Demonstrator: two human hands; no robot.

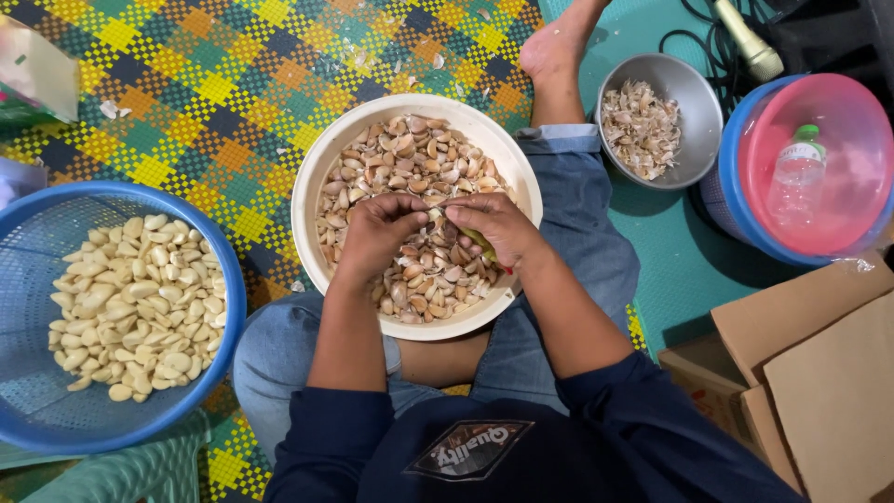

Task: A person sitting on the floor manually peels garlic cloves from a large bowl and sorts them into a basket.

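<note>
Fingers (430, 216) of two hands pinch one garlic clove (434, 215).

Clear plastic bottle (797, 179) w/ green cap in pink basin (861, 121), brown cardboard boxes (810, 373) lower right.

Both forearms reaching up to mid-frame, left hand (380, 226) and right hand (494, 226) curled, fingertips nearly meeting; bare foot (552, 48) at upper right.
</note>
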